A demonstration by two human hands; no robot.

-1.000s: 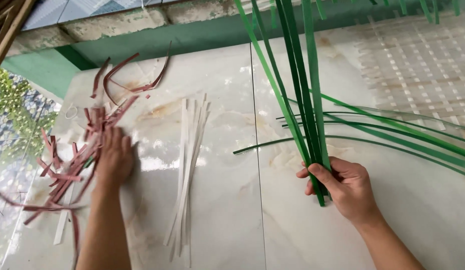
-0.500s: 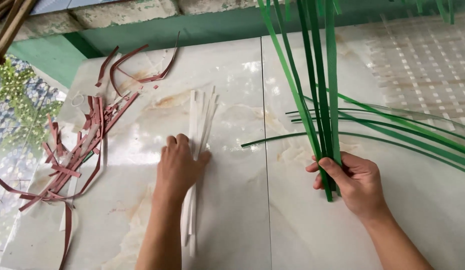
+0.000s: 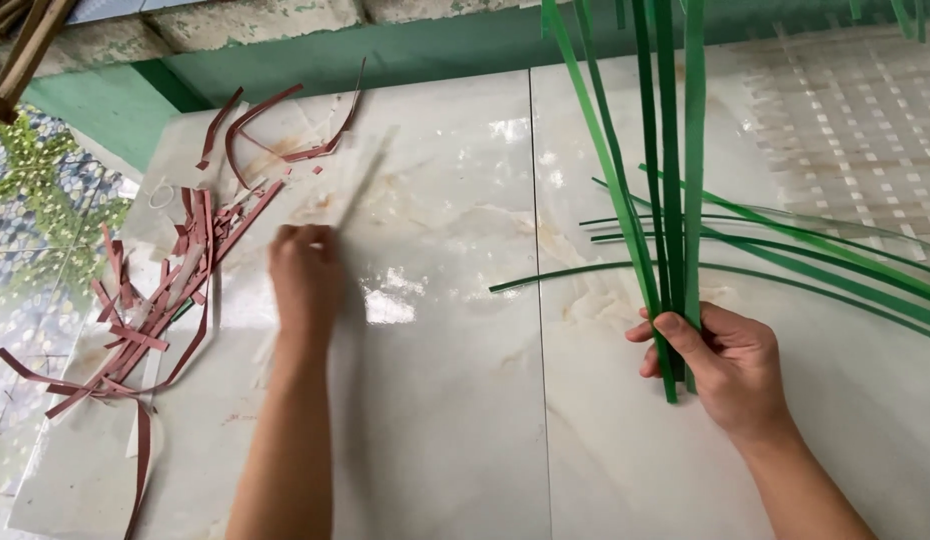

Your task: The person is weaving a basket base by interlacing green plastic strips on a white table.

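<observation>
My right hand (image 3: 730,365) is closed around a bundle of long green strips (image 3: 670,180) that stand upright and run out of the top of the view. My left hand (image 3: 305,275), seen from the back and blurred, is curled on a bunch of pale white strips (image 3: 360,185) that slant up to the right from it over the pale marble floor (image 3: 445,420). A heap of red-brown strips (image 3: 165,290) lies just left of my left hand.
More green strips (image 3: 785,262) lie curved across the floor at the right. A pale woven mat (image 3: 845,130) covers the far right. A green wall base (image 3: 405,50) runs along the top, with wooden sticks (image 3: 25,50) at the top left.
My left hand went from the red-brown heap to the white strips, closed on them and dragged them left. My right hand kept the green bundle almost still.
</observation>
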